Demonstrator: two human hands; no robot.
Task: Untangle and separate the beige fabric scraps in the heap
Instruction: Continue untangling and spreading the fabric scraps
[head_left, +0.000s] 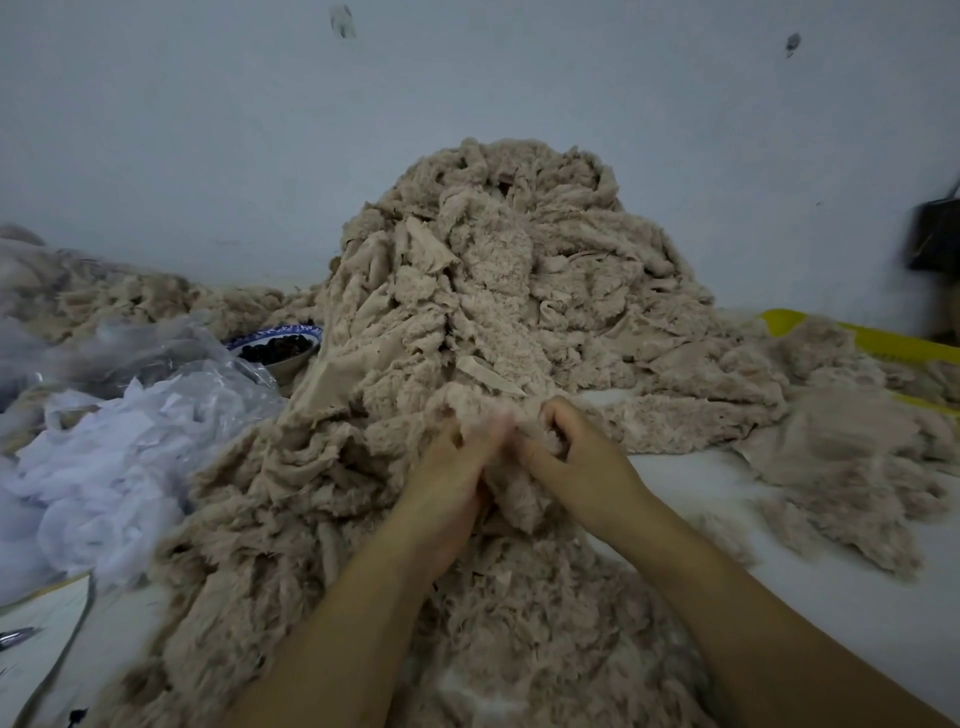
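Beige heap (498, 291): fleecy fabric scraps piled high against the pale wall, spilling forward over the white table (691, 483) toward the camera.
Held scrap (519, 493): fluffy beige piece at the heap's front foot, between both hands, its lower end hanging down onto the loose scraps below.
Left hand (447, 483): fingers curled closed on the scrap's left side; fingertips blurred, so the exact pinch cannot be told.
Right hand (582, 452): fingers bent shut into the scrap's right side, knuckles up, just beside the left hand.
Separate scraps (852, 467): flatter beige pieces on the table at right, apart from the main heap.
Left side: white thin fabric (93, 467) under clear plastic; blue-rimmed bowl (278, 345) of dark pieces touching the heap's edge.
Right rear: yellow object (904, 343), partly covered by scraps.
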